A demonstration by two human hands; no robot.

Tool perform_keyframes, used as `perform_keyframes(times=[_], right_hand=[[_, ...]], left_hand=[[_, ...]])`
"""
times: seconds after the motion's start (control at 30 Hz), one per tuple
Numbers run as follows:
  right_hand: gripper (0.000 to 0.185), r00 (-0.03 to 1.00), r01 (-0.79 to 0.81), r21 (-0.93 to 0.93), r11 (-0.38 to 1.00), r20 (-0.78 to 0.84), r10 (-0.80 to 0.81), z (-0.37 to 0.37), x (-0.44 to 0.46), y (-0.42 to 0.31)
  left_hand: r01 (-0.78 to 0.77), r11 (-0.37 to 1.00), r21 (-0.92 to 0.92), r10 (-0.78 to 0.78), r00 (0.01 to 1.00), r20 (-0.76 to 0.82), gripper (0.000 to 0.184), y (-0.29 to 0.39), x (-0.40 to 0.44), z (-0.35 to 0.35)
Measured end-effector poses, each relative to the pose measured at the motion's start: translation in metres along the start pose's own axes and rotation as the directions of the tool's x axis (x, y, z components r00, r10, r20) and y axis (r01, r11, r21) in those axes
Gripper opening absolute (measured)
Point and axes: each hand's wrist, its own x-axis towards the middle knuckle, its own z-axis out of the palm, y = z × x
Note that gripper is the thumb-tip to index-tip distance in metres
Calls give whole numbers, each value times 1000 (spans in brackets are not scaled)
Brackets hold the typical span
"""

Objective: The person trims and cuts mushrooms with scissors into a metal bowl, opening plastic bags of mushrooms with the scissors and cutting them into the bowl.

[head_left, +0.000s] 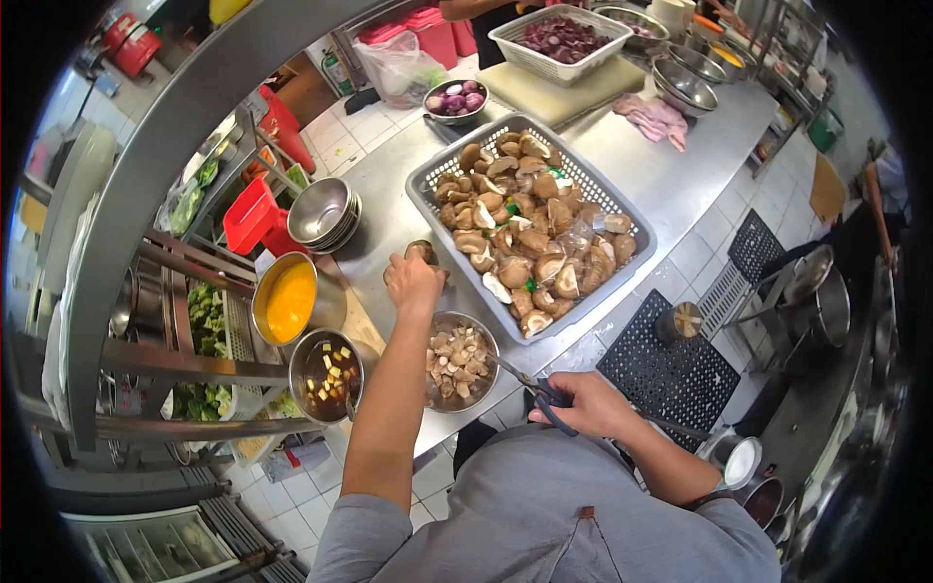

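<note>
My left hand [414,280] reaches over the steel table, its fingers bent around a dark mushroom [420,252] beside the grey basket. Black-handled scissors [544,393] are gripped in my right hand [590,404], their blades over the rim of a steel bowl [492,391]. Small pale brown mushroom pieces [457,361] fill much of that bowl. The grey perforated basket [420,185] holds several large brown mushrooms [525,228], some showing white undersides, with clear plastic among them.
Left of my arm stand a pot of yellow liquid [292,299], a pot of dark liquid with yellow cubes [328,377] and stacked steel bowls [321,212]. Beyond are a bowl of purple onions [455,100], a cutting board [520,94] and another person's arm [466,8].
</note>
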Motion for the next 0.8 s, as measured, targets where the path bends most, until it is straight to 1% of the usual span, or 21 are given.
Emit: perform_keyframes(times=[0.07, 0.13, 0.17, 0.2, 0.23, 0.27, 0.3, 0.33, 0.37, 0.4, 0.43, 0.47, 0.5, 0.53, 0.57, 0.63, 0.67, 0.7, 0.73, 0.8], right_hand=[[46, 1000, 5, 8, 1000, -9, -5, 2, 1, 10], [47, 1000, 16, 10, 1000, -11, -16, 3, 3, 13], [43, 1000, -9, 1, 1000, 3, 9, 2, 5, 11], [40, 999, -33, -8, 999, 21, 33, 1, 7, 8], [40, 999, -29, -6, 1000, 28, 29, 0, 9, 3], [41, 999, -24, -43, 999, 33, 25, -1, 12, -3], [43, 999, -16, -80, 997, 39, 19, -2, 15, -6], [43, 999, -7, -79, 997, 46, 11, 0, 19, -6], [46, 998, 63, -79, 995, -20, -64, 5, 23, -5], [49, 987, 129, -81, 988, -82, -135, 10, 26, -5], [49, 988, 133, -78, 988, -64, -138, 13, 28, -7], [52, 979, 157, -169, 973, -106, -176, 16, 33, -11], [55, 965, 177, -259, 950, -142, -219, 18, 38, -15], [55, 967, 187, -260, 947, -118, -224, 20, 41, -19], [56, 963, 194, -325, 926, -119, -243, 21, 44, -25], [56, 947, 224, -426, 877, -119, -300, 25, 48, -28], [56, 949, 230, -429, 874, -97, -298, 27, 49, -27], [56, 941, 254, -449, 856, -90, -327, 30, 50, -26], [55, 931, 277, -470, 838, -85, -355, 31, 51, -25], [56, 942, 269, -491, 828, -42, -332, 33, 51, -28]], left_hand=[[14, 1000, 19, -14, 1000, 4, 58, -3, 3, 4], [-66, 998, 10, 65, 994, 87, 52, -10, 4, 4], [-64, 998, 14, 63, 994, 85, 52, -15, 5, 4], [-96, 995, 11, 94, 990, 102, 48, -22, 5, 4], [-125, 992, 6, 123, 985, 119, 46, -30, 4, 2], [-115, 993, 10, 113, 987, 116, 46, -41, 4, -3], [-48, 965, -259, 85, 988, 131, 43, -53, 4, -11], [21, 862, -507, 64, 987, 150, 41, -56, -3, -24], [218, 551, -806, -50, 972, 229, 39, -56, -21, -31], [224, 554, -802, -62, 972, 228, 39, -55, -42, -39], [266, 293, -918, -20, 962, 272, 38, -56, -62, -46], [293, 5, -956, 30, 956, 293, 38, -56, -80, -51], [290, -3, -957, 7, 957, 290, 38, -56, -97, -54], [310, -61, -949, 3, 950, 311, 38, -54, -113, -57], [329, -119, -937, 2, 944, 331, 39, -53, -127, -58], [313, -156, -937, -34, 946, 321, 42, -48, -150, -60], [297, -184, -937, -52, 949, 311, 44, -47, -160, -59], [310, -167, -936, -87, 941, 328, 47, -48, -168, -58], [311, -179, -934, -102, 938, 332, 47, -50, -174, -55], [282, -66, -957, -115, 951, 288, 45, -52, -185, -50]])
